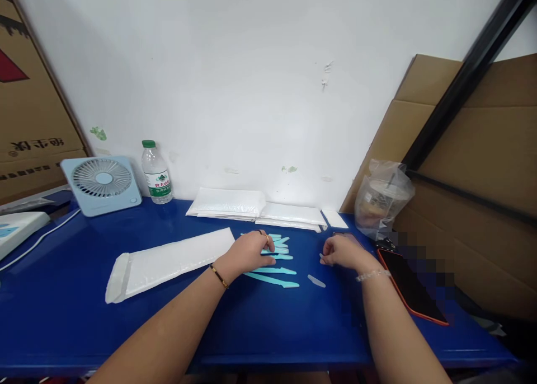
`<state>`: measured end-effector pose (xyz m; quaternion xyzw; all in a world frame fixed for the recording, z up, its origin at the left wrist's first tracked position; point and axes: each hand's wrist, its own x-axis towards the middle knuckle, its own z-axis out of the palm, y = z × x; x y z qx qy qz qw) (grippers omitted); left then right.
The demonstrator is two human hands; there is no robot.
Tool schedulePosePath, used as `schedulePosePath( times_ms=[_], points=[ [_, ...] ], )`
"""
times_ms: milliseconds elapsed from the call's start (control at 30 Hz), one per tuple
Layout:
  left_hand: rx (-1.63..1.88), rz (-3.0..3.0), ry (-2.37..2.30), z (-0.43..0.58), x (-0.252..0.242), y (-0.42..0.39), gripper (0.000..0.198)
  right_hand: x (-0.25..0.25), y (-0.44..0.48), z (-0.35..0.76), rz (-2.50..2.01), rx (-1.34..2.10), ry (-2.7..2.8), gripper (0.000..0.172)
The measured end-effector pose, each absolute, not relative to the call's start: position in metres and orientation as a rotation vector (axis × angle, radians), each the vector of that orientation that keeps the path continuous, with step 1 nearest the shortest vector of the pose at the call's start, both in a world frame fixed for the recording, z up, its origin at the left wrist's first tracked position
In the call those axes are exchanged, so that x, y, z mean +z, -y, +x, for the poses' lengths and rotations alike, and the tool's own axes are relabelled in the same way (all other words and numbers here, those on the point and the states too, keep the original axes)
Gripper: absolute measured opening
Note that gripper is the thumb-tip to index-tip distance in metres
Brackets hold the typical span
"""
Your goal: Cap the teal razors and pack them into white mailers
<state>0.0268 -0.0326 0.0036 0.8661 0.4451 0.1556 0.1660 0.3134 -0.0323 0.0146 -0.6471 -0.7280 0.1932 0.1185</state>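
Observation:
Several turquoise eyebrow razors (272,280) lie spread in a rough fan on the blue table. My left hand (254,252) rests over their left ends, thumb and fingers closed on one of them; the hand covers part of the row. To the right, a small translucent blade cover (316,281) lies by itself. My right hand (344,252) is closed in a pinch just above the table, with a tiny bluish tip showing at the fingertips; what it belongs to is hidden. A white bubble mailer (172,265) lies flat, its right end beside my left wrist.
More white mailers (226,203) are stacked against the wall. At the left stand a blue fan (103,185) and a water bottle (157,174). On the right are a bagged drink cup (380,199), a phone with an orange edge (411,286) and cardboard (474,205).

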Motion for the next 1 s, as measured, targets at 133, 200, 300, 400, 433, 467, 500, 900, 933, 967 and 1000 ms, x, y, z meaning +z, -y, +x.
schedulePosePath(
  times_ms=[133, 200, 300, 400, 433, 467, 500, 900, 933, 967, 1000],
  points=[
    [0.224, 2.448, -1.223, 0.036, 0.003, 0.041, 0.017, 0.014, 0.035, 0.301, -1.895, 0.692, 2.147, 0.006],
    [0.215, 2.447, -1.230, 0.040, 0.001, 0.043, 0.010, 0.010, 0.034, 0.296, -1.846, 0.721, 2.113, 0.007],
    [0.277, 2.460, -1.226, 0.041, -0.001, 0.043, 0.008, 0.000, 0.029, 0.294, -1.786, 0.715, 2.097, 0.020],
    [0.366, 2.327, -1.207, 0.039, -0.002, 0.039, 0.011, -0.005, 0.026, 0.294, -1.691, 0.800, 2.055, 0.015],
    [0.415, 2.251, -1.192, 0.038, -0.003, 0.037, 0.014, -0.004, 0.025, 0.293, -1.627, 0.862, 1.990, 0.010],
    [0.470, 2.171, -1.173, 0.037, -0.002, 0.035, 0.017, -0.003, 0.025, 0.291, -1.542, 0.923, 1.896, 0.007],
    [0.528, 2.097, -1.155, 0.035, -0.002, 0.033, 0.021, 0.000, 0.025, 0.289, -1.443, 0.980, 1.787, 0.008],
    [0.657, 1.837, -1.111, 0.030, 0.000, 0.023, 0.033, 0.009, 0.033, 0.268, -1.010, 1.142, 1.449, 0.028],
    [0.656, 1.842, -1.103, 0.030, 0.000, 0.022, 0.033, 0.008, 0.033, 0.265, -1.007, 1.149, 1.459, 0.028],
    [0.656, 1.851, -1.097, 0.030, -0.001, 0.022, 0.033, 0.007, 0.034, 0.262, -1.004, 1.159, 1.471, 0.028],
    [0.657, 1.863, -1.094, 0.030, -0.001, 0.022, 0.034, 0.006, 0.034, 0.258, -1.000, 1.173, 1.485, 0.028]
  ],
)
